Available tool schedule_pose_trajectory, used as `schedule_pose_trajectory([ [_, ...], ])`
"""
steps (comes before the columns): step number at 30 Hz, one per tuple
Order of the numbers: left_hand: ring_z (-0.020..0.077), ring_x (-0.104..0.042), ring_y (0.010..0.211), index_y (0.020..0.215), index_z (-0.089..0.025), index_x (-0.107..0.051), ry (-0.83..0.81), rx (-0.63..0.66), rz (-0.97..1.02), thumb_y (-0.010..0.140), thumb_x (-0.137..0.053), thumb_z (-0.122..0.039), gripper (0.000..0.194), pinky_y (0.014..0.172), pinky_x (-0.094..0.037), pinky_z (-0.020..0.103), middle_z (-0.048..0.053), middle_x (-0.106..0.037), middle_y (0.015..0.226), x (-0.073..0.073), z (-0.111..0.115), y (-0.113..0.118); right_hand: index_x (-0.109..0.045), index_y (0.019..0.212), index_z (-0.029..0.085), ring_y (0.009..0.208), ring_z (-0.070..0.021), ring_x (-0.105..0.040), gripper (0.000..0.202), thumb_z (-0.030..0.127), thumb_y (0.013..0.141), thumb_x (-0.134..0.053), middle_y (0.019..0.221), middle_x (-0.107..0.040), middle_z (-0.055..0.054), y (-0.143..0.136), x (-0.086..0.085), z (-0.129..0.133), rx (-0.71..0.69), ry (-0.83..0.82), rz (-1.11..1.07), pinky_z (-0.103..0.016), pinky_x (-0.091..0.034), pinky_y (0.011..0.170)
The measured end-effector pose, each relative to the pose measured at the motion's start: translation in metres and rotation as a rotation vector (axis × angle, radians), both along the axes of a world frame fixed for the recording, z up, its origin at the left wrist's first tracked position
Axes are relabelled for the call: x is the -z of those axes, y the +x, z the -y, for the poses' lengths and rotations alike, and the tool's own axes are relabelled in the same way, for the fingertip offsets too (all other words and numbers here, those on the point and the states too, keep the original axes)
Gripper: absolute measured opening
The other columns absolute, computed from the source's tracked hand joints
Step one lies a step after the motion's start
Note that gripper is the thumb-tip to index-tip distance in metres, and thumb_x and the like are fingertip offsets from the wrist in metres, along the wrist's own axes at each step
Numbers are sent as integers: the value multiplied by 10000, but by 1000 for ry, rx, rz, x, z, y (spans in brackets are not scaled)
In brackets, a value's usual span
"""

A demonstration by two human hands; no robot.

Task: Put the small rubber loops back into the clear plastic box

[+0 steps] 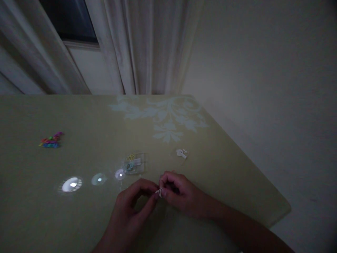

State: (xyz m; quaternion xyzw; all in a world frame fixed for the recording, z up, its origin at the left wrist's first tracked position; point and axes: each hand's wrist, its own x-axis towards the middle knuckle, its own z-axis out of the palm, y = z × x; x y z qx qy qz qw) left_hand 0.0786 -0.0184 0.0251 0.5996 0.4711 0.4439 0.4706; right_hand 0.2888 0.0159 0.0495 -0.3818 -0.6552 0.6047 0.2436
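Close to the table's near side, my left hand (131,207) pinches a thin, pale looped band (160,192) between thumb and fingertips. From the other side my right hand (181,193) grips the same band, its fingers curled and thumb pressed in. Both sets of fingertips nearly meet, and they hide part of the band. Just beyond them lies a small clear box (142,168) with yellow bands (130,157) and teal bands (129,166) in it. Farther right is a small white piece (181,153) with tiny white bits beside it.
A pile of small multicoloured pieces (51,141) lies at the far left of the greenish table (86,119). Bright light reflections show on its glossy surface. Curtains (142,45) hang behind, and a pale wall (258,70) stands along the right edge.
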Motion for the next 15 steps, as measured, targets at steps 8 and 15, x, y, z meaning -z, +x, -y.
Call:
schedule_pose_trajectory([
  [8,208,-772,754,887,-232,-792,-110,-14,62,883,-783,-394,162,696,-634,278,44,-803,820,-4,-4,1,-627,968,182,668,-110,-392,297,472,971,-690,750,-448,50,-4,5,-1,136,0,-23,-233,-323,588],
  [15,172,-686,703,795,-199,-750,-263,52,181,833,-839,-435,255,642,-548,241,36,-735,752,-5,-5,1,-665,958,176,657,-106,-401,267,435,948,-733,724,-455,54,-3,9,-2,140,16,-23,-226,-322,578],
])
